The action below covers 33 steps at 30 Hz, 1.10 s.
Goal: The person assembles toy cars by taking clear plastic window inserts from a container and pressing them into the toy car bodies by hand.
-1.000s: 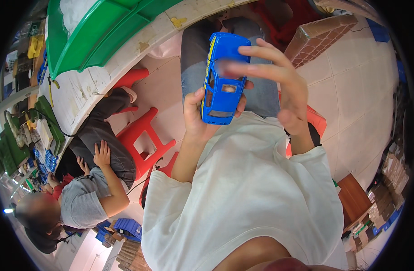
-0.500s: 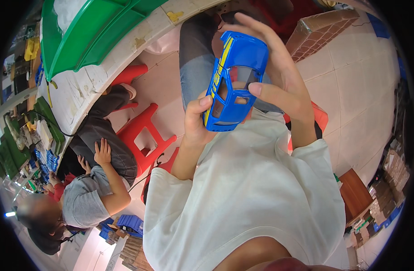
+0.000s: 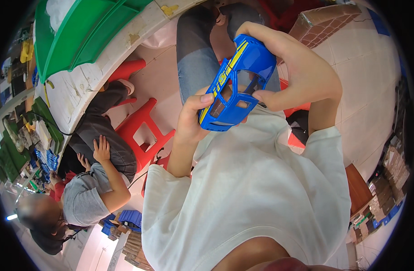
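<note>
A blue toy car body shell [image 3: 254, 61] with a yellow side stripe and open window cut-outs is held up over my lap, tilted. My left hand [image 3: 191, 118] grips its lower end, thumb pressed on the striped side and fingers mostly hidden beneath. At the upper end my right hand [image 3: 306, 70] wraps round the shell, its index finger curled over the far end and its thumb at the window opening. The shell's underside is out of sight.
A green bin [image 3: 76, 38] stands on the worn white table [image 3: 91, 74] at the left. Below it are a red stool [image 3: 146, 128] and a seated co-worker in a grey shirt [image 3: 82, 198]. A wrapped carton [image 3: 320, 25] lies at the far right.
The shell has turned a little clockwise and shifted slightly right. My right hand's fingers, stretched out before, now curl over the shell's far end, and its wrist has swung outward.
</note>
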### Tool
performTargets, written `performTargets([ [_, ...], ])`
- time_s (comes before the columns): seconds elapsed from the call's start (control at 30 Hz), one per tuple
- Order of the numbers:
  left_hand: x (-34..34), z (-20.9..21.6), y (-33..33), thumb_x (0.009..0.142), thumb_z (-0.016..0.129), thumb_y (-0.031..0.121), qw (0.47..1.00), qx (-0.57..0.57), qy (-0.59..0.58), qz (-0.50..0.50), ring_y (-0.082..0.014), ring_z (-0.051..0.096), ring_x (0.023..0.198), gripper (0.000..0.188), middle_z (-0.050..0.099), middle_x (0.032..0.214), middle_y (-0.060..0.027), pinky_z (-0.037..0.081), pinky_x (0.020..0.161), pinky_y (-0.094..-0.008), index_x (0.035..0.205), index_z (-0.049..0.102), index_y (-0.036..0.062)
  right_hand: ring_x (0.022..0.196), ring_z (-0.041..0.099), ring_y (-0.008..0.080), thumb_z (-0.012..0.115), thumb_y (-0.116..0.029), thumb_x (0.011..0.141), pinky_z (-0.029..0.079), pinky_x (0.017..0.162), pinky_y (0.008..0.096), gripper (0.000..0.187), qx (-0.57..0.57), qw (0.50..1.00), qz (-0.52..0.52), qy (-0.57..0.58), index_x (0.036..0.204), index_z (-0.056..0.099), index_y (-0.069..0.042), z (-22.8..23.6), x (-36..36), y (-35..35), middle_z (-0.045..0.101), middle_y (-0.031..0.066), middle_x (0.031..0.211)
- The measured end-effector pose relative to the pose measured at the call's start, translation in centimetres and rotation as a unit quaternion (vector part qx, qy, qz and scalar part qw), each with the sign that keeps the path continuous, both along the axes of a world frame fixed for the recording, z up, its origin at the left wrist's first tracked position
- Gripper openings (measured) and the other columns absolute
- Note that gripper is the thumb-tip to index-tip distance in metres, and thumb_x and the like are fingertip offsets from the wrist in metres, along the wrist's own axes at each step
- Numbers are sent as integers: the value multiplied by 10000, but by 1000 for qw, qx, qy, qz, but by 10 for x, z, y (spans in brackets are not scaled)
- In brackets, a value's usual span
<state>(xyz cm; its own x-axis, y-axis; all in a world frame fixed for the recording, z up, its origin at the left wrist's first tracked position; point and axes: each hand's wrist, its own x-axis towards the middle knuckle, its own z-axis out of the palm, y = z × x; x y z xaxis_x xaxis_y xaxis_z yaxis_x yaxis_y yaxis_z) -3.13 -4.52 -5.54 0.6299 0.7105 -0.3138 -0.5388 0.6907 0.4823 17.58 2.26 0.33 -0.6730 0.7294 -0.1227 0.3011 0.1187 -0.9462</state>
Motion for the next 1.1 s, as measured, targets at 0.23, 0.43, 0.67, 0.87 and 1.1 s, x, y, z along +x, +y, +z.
performTargets([
  [0.23, 4, 3, 3, 740, 448, 395, 999, -1, -45, -13, -292, 572, 780, 605, 528, 1006, -250, 461, 643, -325, 1159, 408, -40, 966, 477, 216, 540, -13, 515, 401, 856, 299, 694, 12, 996, 65, 61, 1184, 354, -4, -7, 7, 12, 469, 107, 1053],
  [0.43, 11, 16, 5, 700, 422, 475, 997, -13, 79, 15, -221, 507, 582, 749, 519, 915, -261, 404, 477, -277, 1151, 361, -120, 1012, 483, 221, 545, -15, 543, 394, 876, 302, 695, 20, 997, 36, 72, 1211, 354, -6, -12, 5, 11, 491, 118, 1081],
  [0.67, 15, 20, 3, 710, 451, 456, 999, -36, -9, 34, -227, 513, 584, 755, 483, 1027, -310, 434, 491, -278, 1186, 325, -116, 1038, 479, 226, 517, -148, 700, 362, 893, 326, 480, 148, 967, -106, 177, 1146, 428, 5, -4, -11, -2, 480, 166, 1145],
  [0.87, 14, 16, 2, 721, 465, 459, 994, -46, -92, 47, -220, 517, 582, 771, 487, 1023, -301, 432, 469, -263, 1216, 279, -102, 1009, 455, 229, 523, -234, 789, 338, 880, 357, 404, 173, 952, -203, 150, 1115, 486, 2, 1, 1, -17, 449, 148, 1138],
  [1.1, 2, 23, 4, 722, 463, 461, 995, 16, 1, 100, -225, 521, 602, 781, 488, 1029, -289, 437, 476, -272, 1225, 254, -98, 1015, 476, 233, 489, -138, 727, 363, 872, 324, 317, 177, 927, -224, 242, 1006, 502, 13, -20, 5, -10, 484, 176, 1111],
])
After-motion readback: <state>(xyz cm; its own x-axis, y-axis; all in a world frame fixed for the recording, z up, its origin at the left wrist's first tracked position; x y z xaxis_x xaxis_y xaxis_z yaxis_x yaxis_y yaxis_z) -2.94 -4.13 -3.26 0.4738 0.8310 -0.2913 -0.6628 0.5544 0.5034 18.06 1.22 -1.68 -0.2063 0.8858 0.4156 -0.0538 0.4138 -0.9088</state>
